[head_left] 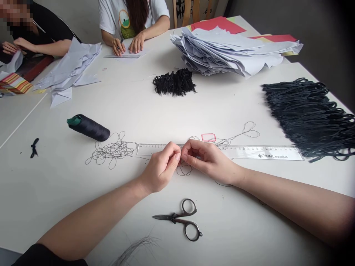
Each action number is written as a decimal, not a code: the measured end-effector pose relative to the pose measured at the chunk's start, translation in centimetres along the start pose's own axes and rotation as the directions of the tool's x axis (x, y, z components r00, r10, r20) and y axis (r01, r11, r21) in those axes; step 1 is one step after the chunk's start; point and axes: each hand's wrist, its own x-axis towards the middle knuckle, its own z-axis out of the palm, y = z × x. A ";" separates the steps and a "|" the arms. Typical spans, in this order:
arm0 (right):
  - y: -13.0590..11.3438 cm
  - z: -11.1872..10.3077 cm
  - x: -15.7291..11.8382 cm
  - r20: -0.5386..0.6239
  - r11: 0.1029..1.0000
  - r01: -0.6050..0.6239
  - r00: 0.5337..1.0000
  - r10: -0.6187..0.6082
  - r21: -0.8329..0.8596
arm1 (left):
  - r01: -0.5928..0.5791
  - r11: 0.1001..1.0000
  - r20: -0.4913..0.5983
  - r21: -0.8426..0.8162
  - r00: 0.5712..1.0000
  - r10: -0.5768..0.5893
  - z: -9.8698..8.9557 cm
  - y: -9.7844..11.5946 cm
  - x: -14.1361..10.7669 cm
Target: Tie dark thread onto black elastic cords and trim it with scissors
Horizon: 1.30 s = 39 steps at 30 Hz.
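My left hand (163,166) and my right hand (206,159) meet over the middle of a clear plastic ruler (241,152), fingertips pinched together. Dark thread runs to both hands and loops beneath them, so both appear closed on it, though the bit between the fingertips is too fine to make out. A tangled heap of black thread (115,149) lies left of the ruler, beside a spool of black thread (88,127) tipped on its side. Small metal scissors (180,218) rest on the table nearer to me, blades pointing left.
Bundled black cords (305,114) lie at the right, with a smaller black bundle (174,82) farther back. Stacked white paper (222,51) rises behind. Loose thread ends (135,247) lie at the front. Across the table, one person holds a pen (119,44); another sits left beside paper sheets (72,66).
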 end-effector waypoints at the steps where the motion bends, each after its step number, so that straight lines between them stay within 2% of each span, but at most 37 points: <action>1: 0.0 0.0 0.0 0.000 1.000 0.000 1.000 0.000 0.000 | 0.001 1.000 0.000 -0.002 1.000 -0.001 0.0 0.0 0.0; 12: 0.0 0.0 0.0 0.013 0.999 0.002 1.000 -0.003 0.049 | 0.013 0.998 0.006 -0.053 1.000 -0.012 0.0 0.1 -0.1; 19: 0.3 0.5 -0.3 -0.080 0.979 -0.001 0.997 0.018 0.205 | 0.011 0.996 0.008 -0.094 1.000 -0.010 0.0 0.2 0.0; 22: 0.5 0.7 -0.4 -0.095 0.985 0.054 0.995 -0.038 0.166 | 0.006 0.995 0.005 -0.097 1.000 -0.006 0.0 0.1 0.0; 30: 0.8 0.9 -0.4 -0.115 0.977 0.204 0.971 -0.211 -0.063 | 0.023 0.994 0.002 -0.105 1.000 -0.023 0.0 0.1 0.0; 39: 1.2 1.0 -0.5 -0.140 0.941 0.298 0.937 -0.320 -0.158 | 0.033 0.995 -0.003 -0.099 0.999 -0.034 -0.1 0.0 0.0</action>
